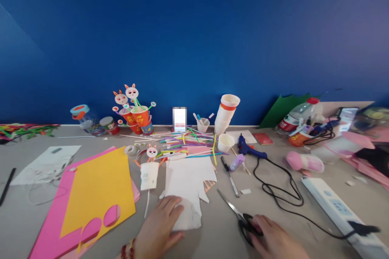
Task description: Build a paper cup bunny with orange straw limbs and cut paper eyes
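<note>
My left hand (162, 224) rests on the table at the left lower edge of a cut sheet of white paper (185, 186), its fingers apart. At the lower right, my right hand (272, 238) has its fingers on the black handles of the scissors (243, 218). The scissor blades lie on the table, pointing up and left. A white paper cup with a rabbit face (149, 175) stands just beyond my left hand. A black pen (230, 177) and a purple glue stick (237, 162) lie right of the paper.
Yellow paper (103, 190) covers pink paper (50, 226) at left. Colourful pipe cleaners (188, 143) lie before stacked cups (225, 115). A blue glue gun (251, 149) and its cord sit near a white power strip (331, 204) at right.
</note>
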`<state>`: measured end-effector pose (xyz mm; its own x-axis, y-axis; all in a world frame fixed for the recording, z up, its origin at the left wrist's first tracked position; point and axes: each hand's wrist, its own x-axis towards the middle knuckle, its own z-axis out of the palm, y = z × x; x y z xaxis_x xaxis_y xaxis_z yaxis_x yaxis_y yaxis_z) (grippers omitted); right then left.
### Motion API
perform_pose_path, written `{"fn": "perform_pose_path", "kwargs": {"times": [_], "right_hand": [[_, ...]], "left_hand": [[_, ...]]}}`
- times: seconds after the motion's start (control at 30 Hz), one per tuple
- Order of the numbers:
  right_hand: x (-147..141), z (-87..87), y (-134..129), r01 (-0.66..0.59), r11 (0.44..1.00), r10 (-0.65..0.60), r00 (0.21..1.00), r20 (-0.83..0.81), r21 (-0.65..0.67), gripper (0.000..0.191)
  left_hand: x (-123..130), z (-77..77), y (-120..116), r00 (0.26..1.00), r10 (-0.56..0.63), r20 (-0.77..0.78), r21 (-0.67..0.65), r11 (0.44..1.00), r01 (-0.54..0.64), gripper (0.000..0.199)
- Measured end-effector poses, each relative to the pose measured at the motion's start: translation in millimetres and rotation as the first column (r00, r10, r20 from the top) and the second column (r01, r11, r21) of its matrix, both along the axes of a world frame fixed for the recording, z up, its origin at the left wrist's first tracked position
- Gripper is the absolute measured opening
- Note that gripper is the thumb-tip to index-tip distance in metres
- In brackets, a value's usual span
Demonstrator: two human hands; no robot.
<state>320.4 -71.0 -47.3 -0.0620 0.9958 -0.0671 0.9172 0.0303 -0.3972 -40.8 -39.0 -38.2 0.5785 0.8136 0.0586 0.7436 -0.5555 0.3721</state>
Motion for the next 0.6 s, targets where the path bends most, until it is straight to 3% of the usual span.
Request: {"fn": "perform_pose_path", "kwargs": {"times": [0.1,0.17,0.27,0.33,0.47,0.6], "right_hand": [[6.6,12.3,1.4,0.05,0.978,-0.074,0.991,-0.11,-0.204,0.016],[7.4,17.1,1.9,0.019,0.95,-0.109,0.956,-0.274,-0.313,0.019],[0.7,15.1,-0.7,-0.074,0.901,-0.186,0.825,-0.533,-0.428,0.025],[-7.7,9.8,-4.3,-0.096,0.867,-0.265,0.741,-0.616,-0.488,0.032],[-25.5,0.6,-11.4,-0.139,0.817,-0.342,0.664,-0.665,-0.56,0.045],[-37.1,0.3,-16.6,-0.168,0.714,-0.364,0.74,-0.566,-0.679,0.046]], "left_hand": [[-1.8,-0.4,-2.0,1.0,-0.008,0.017,-0.015,1.0,0.009,0.056],[-0.7,-1.3,-2.5,1.0,0.014,0.012,0.002,1.0,-0.014,0.045],[2.3,-1.9,-2.0,0.999,0.026,0.02,0.04,0.999,-0.027,0.032],[3.8,-1.8,-1.5,0.999,-0.007,0.038,0.063,0.998,0.005,0.031],[6.2,-1.3,-1.1,0.996,-0.072,0.055,0.072,0.995,0.068,0.044],[9.4,0.8,-0.8,0.998,-0.045,0.042,0.058,0.997,0.042,0.041]]}}
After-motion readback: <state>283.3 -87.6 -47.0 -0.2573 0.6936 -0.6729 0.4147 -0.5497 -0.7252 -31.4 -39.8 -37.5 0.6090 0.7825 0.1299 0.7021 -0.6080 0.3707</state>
